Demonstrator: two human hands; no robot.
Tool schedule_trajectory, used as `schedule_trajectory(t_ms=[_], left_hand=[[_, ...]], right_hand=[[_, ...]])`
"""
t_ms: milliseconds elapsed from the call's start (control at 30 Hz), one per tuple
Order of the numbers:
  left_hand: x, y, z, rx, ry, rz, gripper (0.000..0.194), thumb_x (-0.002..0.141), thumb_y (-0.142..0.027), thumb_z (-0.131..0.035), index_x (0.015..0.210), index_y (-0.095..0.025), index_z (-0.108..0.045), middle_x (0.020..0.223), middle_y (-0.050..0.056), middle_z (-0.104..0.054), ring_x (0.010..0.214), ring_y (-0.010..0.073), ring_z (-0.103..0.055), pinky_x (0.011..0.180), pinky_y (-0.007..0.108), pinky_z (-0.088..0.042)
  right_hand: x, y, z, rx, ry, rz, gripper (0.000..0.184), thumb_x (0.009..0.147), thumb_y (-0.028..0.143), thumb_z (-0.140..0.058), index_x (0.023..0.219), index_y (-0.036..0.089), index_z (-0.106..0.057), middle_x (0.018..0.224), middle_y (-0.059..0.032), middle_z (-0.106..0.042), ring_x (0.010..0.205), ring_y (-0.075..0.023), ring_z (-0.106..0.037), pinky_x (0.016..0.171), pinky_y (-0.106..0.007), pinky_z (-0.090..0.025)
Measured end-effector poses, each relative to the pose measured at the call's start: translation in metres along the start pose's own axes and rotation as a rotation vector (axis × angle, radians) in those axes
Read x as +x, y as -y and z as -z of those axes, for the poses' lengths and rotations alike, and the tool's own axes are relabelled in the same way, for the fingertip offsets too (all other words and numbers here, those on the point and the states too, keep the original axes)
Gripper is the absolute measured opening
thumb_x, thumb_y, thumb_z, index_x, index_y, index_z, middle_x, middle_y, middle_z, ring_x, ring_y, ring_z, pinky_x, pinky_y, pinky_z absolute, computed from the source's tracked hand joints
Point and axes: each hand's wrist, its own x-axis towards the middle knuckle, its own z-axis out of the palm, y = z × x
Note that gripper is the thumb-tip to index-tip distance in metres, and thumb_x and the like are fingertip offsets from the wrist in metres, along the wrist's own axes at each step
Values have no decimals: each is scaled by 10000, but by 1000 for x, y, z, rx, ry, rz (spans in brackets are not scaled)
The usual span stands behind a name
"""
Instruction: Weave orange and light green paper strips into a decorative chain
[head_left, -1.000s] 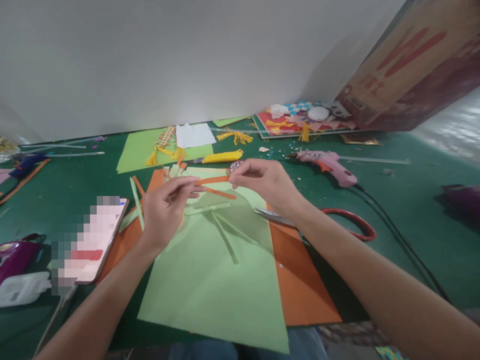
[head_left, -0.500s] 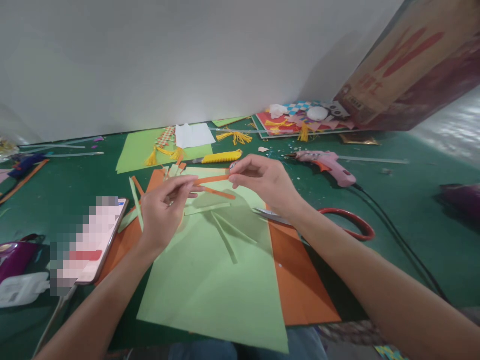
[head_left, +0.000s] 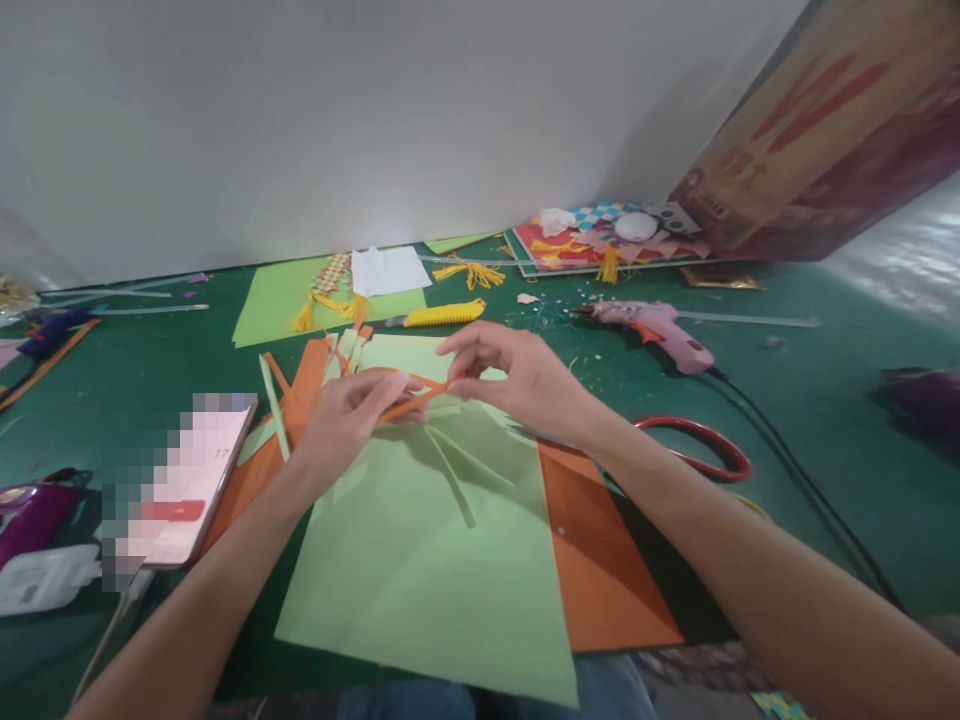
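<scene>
Between my hands, above a pale green paper sheet [head_left: 442,600], is an orange paper strip [head_left: 412,403]. My left hand [head_left: 356,405] is closed on the strip's left part, thumb on top. The fingertips of my right hand [head_left: 510,375] pinch the strip's right end, where two orange lengths meet at an angle; whether they are one folded strip or two I cannot tell. Thin green paper strips [head_left: 452,475] lie on the sheet below. Under my right forearm are red-handled scissors [head_left: 697,445], partly hidden. Orange paper [head_left: 600,560] shows beneath the green sheet.
A pink glue gun [head_left: 660,330] with its cord lies at right. Behind my hands is a yellow utility knife [head_left: 445,314]. A phone [head_left: 180,490] lies at left, near a purple object [head_left: 34,510]. A paper bag [head_left: 817,140] stands at back right.
My hands have come closer together and slightly lower. The orange strip was stretched nearly level between them; now orange lengths meet at an angle at my right fingertips.
</scene>
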Motion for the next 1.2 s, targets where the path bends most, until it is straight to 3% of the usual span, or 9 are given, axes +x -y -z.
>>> schedule_trajectory(t_ms=[167,400,800,1033,1200], left_hand=[[1,1,1,-15,268,112,272,841,-412,-544,793,-204,-711,773,57,-740,678,197,-713,709,320,-577],[2,1,3,-7,357,213,281,837,-415,-554,722,-193,-683,708,43,-726,609,164,-699,635,272,-571],[2,0,2,-71,368,237,247,814,-391,-589,692,-189,-662,682,36,-714,572,144,-681,623,265,-577],[3,4,6,-101,345,247,235,803,-389,-604,718,-180,-671,651,36,-696,557,142,-670,594,254,-571],[2,2,6,-125,354,256,233,812,-380,-594,708,-185,-669,648,27,-693,550,129,-666,607,246,-570]], right_hand=[[-3,0,-7,-44,147,45,272,715,78,-602,964,183,-567,772,-6,-669,714,-128,-642,712,-264,-502],[-6,3,-9,-91,108,115,288,741,97,-602,1006,209,-584,801,4,-673,713,-119,-635,737,-261,-496],[-7,3,-11,-122,84,163,351,752,93,-572,1078,222,-592,802,12,-680,716,-120,-627,749,-269,-503],[-4,2,-6,-60,77,84,56,760,214,-625,792,183,-660,779,-20,-691,711,-133,-623,699,-271,-507],[-3,5,-4,-23,84,31,62,743,222,-650,700,177,-649,700,-10,-677,661,-124,-609,652,-255,-496]])
